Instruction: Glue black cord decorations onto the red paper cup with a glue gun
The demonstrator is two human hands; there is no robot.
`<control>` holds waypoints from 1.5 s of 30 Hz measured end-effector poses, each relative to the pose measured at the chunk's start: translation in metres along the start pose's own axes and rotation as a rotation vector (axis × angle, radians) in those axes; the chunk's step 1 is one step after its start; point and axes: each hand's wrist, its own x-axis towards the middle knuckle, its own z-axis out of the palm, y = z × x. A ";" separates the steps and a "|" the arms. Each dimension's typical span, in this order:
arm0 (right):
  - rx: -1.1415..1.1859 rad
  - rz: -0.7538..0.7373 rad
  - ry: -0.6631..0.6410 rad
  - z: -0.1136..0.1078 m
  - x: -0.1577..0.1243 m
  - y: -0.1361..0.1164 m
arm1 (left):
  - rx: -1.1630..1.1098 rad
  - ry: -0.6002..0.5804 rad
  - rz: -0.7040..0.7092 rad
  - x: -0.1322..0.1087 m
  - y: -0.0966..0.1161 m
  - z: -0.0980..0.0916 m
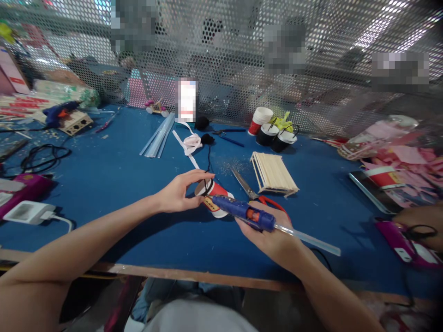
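Observation:
My left hand [180,191] pinches the rim of a red and white paper cup [218,190], which lies tilted on its side over the blue table. Black yarn [209,159] runs across the cup's end and leads back to a dark ball [207,139]. In my right hand [277,240] is a blue hot glue gun [230,205], its nozzle at the cup's rim close to my left fingertips. A clear glue stick [311,239] sticks out of the gun's back. Scissors [244,183] with red handles lie just beyond my right hand, which partly covers them.
A small wooden stick table [275,173] stands right of centre. Behind it are two dark cups with white tops [267,134] and a stack of paper cups [261,121]. White ribbon [192,144] and glue sticks [159,136] lie ahead. Purple power strips [32,189] sit at the sides.

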 end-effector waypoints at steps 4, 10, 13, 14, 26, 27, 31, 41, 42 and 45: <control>0.005 0.031 0.027 -0.002 0.001 0.004 | -0.009 -0.006 0.000 0.000 0.001 0.000; 0.016 0.035 0.092 -0.006 0.008 0.006 | -0.036 0.003 0.012 0.000 0.000 0.001; 0.010 0.022 0.087 -0.008 0.011 0.004 | -0.030 0.008 0.014 0.000 -0.001 0.001; 0.004 0.032 0.089 -0.009 0.012 0.004 | -0.028 0.010 0.012 0.000 -0.002 0.001; -0.083 0.301 0.394 -0.060 0.038 0.046 | 0.041 0.048 -0.066 0.000 0.007 -0.001; -0.198 0.354 0.391 -0.064 0.045 0.051 | 0.052 0.050 -0.061 0.000 0.007 -0.001; -0.480 0.492 0.308 -0.070 0.070 0.072 | 0.075 0.046 -0.030 0.000 0.009 0.000; -0.753 0.555 0.262 -0.051 0.079 0.093 | 0.148 0.044 -0.030 -0.002 0.014 0.001; -0.750 0.490 0.320 -0.049 0.077 0.086 | 0.149 0.046 -0.013 -0.002 0.014 0.001; -0.478 0.171 0.306 -0.038 0.072 0.051 | 0.161 0.050 0.063 -0.002 0.014 0.002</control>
